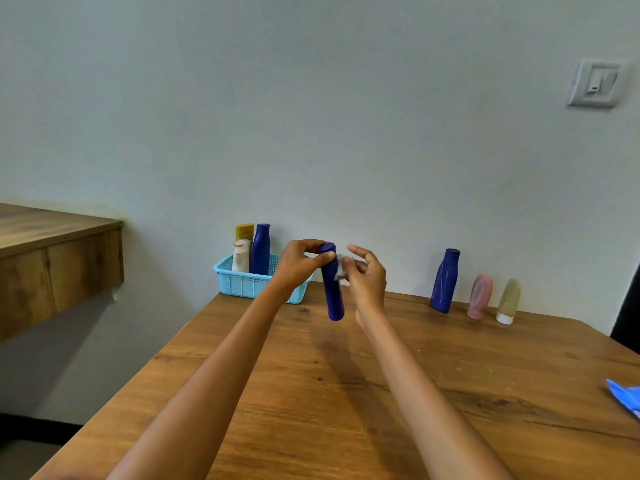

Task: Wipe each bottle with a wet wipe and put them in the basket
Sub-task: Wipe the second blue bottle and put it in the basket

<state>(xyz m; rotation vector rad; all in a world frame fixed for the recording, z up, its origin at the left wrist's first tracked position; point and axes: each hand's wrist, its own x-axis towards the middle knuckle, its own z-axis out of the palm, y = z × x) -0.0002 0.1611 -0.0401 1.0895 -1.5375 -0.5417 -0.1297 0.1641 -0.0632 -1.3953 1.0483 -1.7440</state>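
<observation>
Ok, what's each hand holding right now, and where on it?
Left hand grips the dark blue bottle at its cap end. Right hand pinches a crumpled wet wipe against the bottle's upper side.

Both arms reach forward, left grip (298, 263) curled, right grip (367, 273) pinching.

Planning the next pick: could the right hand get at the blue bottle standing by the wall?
Probably yes: the blue bottle stands upright with bare table before it, nothing between. But the right hand pinches the wet wipe.
</observation>
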